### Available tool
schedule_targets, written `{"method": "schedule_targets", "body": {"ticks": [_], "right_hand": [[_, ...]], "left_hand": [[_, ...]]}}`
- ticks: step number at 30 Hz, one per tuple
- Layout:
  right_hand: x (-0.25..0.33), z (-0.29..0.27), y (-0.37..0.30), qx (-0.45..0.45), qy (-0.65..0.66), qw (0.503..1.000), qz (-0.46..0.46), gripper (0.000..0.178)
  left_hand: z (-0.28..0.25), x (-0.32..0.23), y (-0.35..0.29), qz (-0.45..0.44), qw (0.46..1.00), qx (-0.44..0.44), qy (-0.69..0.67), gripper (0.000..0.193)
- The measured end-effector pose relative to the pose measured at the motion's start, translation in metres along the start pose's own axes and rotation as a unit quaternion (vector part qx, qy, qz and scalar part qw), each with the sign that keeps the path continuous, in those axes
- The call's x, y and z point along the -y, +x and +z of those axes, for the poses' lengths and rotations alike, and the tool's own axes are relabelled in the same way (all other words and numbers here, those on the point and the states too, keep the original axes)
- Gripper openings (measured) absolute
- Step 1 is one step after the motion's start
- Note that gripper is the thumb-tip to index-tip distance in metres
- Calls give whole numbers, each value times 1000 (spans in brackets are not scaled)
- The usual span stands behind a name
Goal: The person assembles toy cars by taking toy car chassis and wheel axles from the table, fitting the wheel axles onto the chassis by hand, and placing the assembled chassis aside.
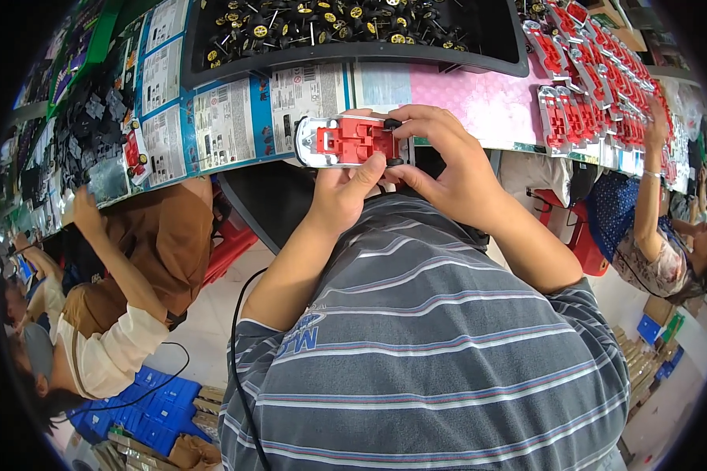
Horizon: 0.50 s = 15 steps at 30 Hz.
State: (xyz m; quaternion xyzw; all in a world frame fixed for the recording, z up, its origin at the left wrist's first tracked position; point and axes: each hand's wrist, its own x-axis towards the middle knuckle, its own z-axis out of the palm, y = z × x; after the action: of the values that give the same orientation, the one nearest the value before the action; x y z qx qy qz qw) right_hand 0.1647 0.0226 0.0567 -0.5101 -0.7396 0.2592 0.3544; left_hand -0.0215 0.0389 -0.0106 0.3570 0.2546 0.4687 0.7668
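At the table, the left hand clasps a toy car, the right hand pinching 2 wheels.

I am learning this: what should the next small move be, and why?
Perhaps press the black wheels gently into place with the right hand: its grip spans them, the left hand holds the red toy car, and whether they are seated is unclear.

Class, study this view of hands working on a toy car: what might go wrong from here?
The toy car, held near the worktable's front edge, might fall if the left hand slips.

The right hand grips around the black wheels at one end; uneven pressure could set them crooked.
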Motion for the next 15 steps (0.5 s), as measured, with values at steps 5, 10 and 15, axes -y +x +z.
{"method": "schedule_targets", "body": {"ticks": [5,10,15], "right_hand": [[1,0,1,13,18,1000,10,54],[3,-5,4,25,16,1000,3,59],[4,-2,3,32,19,999,7,63]], "left_hand": [[-3,-2,-4,-21,999,21,-10,60],[-4,0,-4,8,1000,25,-2,60],[-9,-2,-3,21,998,56,16,61]]}}
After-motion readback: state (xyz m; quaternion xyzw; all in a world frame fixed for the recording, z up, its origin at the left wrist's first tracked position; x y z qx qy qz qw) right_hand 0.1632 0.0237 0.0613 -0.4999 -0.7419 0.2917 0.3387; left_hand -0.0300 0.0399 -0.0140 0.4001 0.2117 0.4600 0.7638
